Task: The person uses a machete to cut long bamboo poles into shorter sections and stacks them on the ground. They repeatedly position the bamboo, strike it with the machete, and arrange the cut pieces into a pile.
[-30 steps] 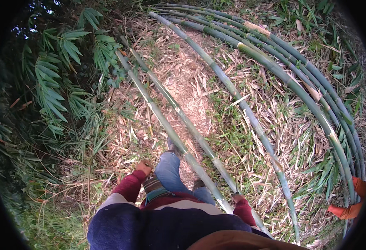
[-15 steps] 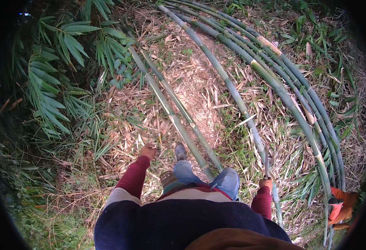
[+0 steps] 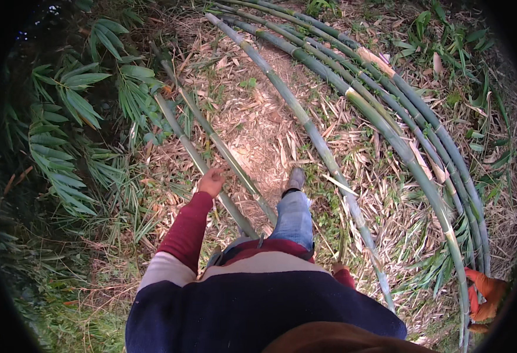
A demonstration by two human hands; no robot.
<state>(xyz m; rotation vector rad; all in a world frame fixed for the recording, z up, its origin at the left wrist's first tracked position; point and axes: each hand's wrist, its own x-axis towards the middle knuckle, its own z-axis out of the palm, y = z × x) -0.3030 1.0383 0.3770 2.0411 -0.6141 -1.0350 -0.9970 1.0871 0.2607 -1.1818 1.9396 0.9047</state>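
My left hand [image 3: 212, 181] is out in front, beside a split green bamboo pole [image 3: 226, 203]; its fingers are loosely bent and apart, with nothing seen in them. Low on the right, partly hidden by my body, my right hand [image 3: 337, 267] is closed around the handle of a machete [image 3: 342, 235], its thin dark blade pointing forward. To the right of the blade lies a long whole bamboo pole [image 3: 308, 126]. Another pole [image 3: 229, 157] runs close beside the one near my left hand.
Several long bamboo poles [image 3: 402, 150] lie bunched and curved-looking on the right. At the far right edge is another person in orange [image 3: 489, 294]. Leafy bamboo branches [image 3: 55, 147] crowd the left. Dry leaves and husks [image 3: 270, 126] cover the ground; my boot [image 3: 295, 178] stands among them.
My right hand has swung left and inward with the machete. My left hand has moved forward to the split pole. My legs have stepped, and one boot now stands farther right and ahead.
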